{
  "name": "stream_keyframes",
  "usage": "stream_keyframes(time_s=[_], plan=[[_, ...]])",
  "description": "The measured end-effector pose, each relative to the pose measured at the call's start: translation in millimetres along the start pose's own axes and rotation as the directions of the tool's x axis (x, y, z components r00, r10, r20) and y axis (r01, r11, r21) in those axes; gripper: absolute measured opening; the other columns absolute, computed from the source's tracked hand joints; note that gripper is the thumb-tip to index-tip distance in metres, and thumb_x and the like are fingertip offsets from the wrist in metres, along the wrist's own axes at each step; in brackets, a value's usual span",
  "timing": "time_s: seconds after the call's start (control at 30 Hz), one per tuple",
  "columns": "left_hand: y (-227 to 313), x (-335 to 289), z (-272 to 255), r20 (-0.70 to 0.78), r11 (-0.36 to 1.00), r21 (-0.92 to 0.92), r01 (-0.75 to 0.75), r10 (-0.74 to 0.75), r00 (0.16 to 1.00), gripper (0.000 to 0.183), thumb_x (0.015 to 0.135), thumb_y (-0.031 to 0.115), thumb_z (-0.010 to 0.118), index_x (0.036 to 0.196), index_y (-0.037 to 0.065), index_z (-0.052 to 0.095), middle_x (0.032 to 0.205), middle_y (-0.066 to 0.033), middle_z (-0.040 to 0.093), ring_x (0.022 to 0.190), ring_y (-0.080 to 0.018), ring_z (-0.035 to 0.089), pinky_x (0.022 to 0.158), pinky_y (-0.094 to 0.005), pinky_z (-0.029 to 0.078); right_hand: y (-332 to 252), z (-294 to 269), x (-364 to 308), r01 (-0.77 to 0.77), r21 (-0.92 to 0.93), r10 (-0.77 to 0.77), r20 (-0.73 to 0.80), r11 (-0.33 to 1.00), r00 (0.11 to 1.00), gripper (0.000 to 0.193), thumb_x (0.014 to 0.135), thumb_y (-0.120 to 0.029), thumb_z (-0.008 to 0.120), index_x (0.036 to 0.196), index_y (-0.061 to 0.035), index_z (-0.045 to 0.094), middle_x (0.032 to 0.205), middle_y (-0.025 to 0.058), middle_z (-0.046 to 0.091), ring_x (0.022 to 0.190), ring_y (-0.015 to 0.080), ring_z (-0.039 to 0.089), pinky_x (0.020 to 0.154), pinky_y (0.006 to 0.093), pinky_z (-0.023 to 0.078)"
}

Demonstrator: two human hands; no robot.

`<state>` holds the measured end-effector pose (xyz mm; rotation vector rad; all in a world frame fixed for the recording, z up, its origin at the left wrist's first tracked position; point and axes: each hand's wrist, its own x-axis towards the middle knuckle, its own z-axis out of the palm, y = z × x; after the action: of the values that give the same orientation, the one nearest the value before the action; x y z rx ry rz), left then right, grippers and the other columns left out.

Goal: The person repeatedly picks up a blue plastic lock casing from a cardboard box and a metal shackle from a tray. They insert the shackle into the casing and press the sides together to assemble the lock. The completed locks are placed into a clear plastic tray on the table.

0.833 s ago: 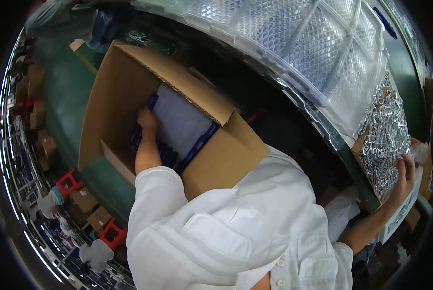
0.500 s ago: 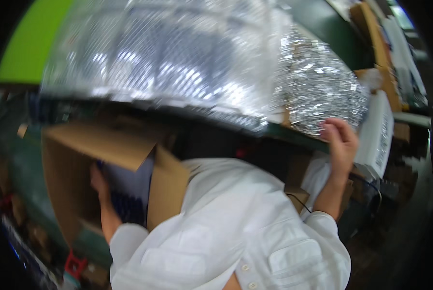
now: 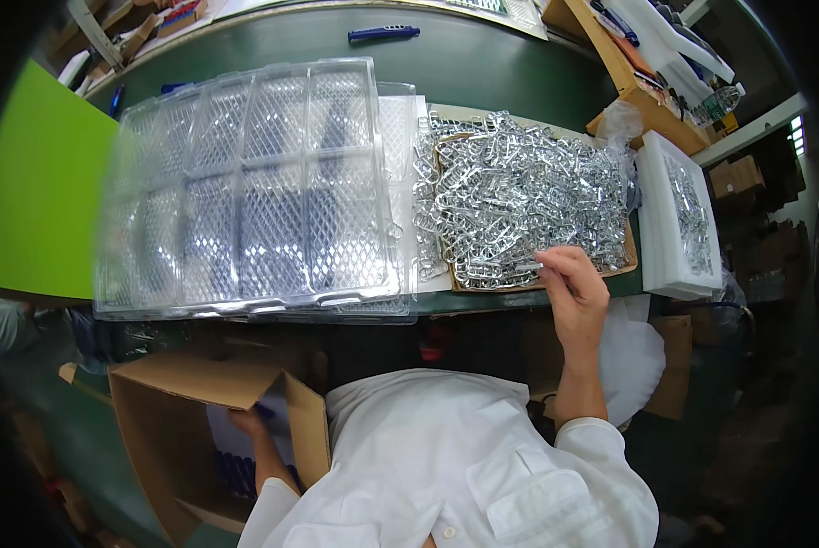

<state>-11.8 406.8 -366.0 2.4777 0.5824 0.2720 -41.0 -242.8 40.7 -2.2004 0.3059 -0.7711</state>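
My right hand [image 3: 577,290] is above the near edge of a heap of small silver metal clips [image 3: 537,201]. Its thumb and fingertips pinch one clip [image 3: 529,267]. The heap fills a shallow cardboard tray and spills over its left side. My left hand [image 3: 247,422] reaches into an open cardboard box [image 3: 144,429] at the lower left, partly covered by its flap. Its fingers are closed on a blue rod-shaped piece [image 3: 265,412], of which only a bit shows. Several similar blue pieces [image 3: 236,473] lie in a row lower in the box, beside a pale sheet.
Stacked clear plastic compartment trays [image 3: 245,192] cover the bench's left part, beside a bright green panel [image 3: 39,183]. A blue pen-like piece [image 3: 384,34] lies farther back. A white foam box [image 3: 679,219] with clips and a wooden shelf [image 3: 647,100] stand right.
My view has shifted and sharpened. My right hand has moved left and is now at the near edge of the clips, pinching one. My left hand stays inside the box.
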Motion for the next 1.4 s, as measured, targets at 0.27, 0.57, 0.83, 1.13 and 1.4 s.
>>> stream_keyframes(time_s=[0.27,0.57,0.83,1.13,1.4], plan=[[8.4,11.5,-45.7,0.356,0.387,-0.744,0.545,-0.461,0.813,0.030,0.095,0.027,0.076,0.114,0.004,0.074,0.104,-0.0054,0.075,0.097,-0.0198,0.069,0.086,-0.0364,0.051,17.0,-20.3,-33.7,-0.222,0.405,0.277,-0.084,0.887,0.957,0.016,0.092,0.007,0.074,0.108,0.0030,0.073,0.101,0.0052,0.072,0.096,0.0121,0.069,0.087,0.0246,0.054],[365.4,-65.3,-227.9,0.366,0.149,-0.924,0.351,0.088,0.926,0.049,0.113,0.035,0.047,0.151,0.004,0.048,0.124,-0.0072,0.066,0.100,-0.0140,0.067,0.068,-0.0288,0.061,-2.0,-15.1,-28.1,-0.398,0.633,0.455,0.080,0.664,0.887,0.016,0.093,0.008,0.074,0.108,0.0035,0.071,0.100,0.0076,0.074,0.090,0.0140,0.072,0.084,0.0274,0.059],[499.5,-126.0,-143.3,0.825,0.619,-0.423,0.662,0.565,-0.001,0.059,0.114,0.040,0.041,0.157,0.000,0.041,0.111,-0.0158,0.068,0.069,-0.0156,0.068,0.061,-0.0270,0.056,-46.4,-3.8,-35.9,-0.245,0.637,0.160,0.189,0.731,0.969,0.015,0.089,0.010,0.075,0.101,0.0033,0.069,0.124,0.0146,0.066,0.108,0.0169,0.068,0.093,0.0281,0.056],[509.4,-146.2,-120.9,0.767,0.660,-0.459,0.594,0.632,-0.110,0.058,0.096,0.002,0.047,0.154,-0.002,0.044,0.111,-0.0128,0.067,0.072,-0.0109,0.063,0.062,-0.0257,0.050,-58.4,1.3,-50.4,-0.011,0.113,-0.003,0.119,0.994,0.993,0.016,0.076,0.003,0.081,0.086,-0.0008,0.068,0.133,0.0202,0.067,0.119,0.0353,0.067,0.097,0.0419,0.054],[507.6,-151.6,-113.4,0.774,0.673,-0.554,0.490,0.633,0.005,0.052,0.097,-0.002,0.045,0.149,-0.004,0.049,0.102,-0.0090,0.070,0.067,-0.0075,0.060,0.058,-0.0250,0.049,-62.0,13.0,-57.8,0.014,-0.030,-0.010,0.121,0.999,0.993,0.015,0.077,0.005,0.080,0.086,-0.0005,0.070,0.136,0.0201,0.066,0.121,0.0346,0.066,0.097,0.0414,0.052]])
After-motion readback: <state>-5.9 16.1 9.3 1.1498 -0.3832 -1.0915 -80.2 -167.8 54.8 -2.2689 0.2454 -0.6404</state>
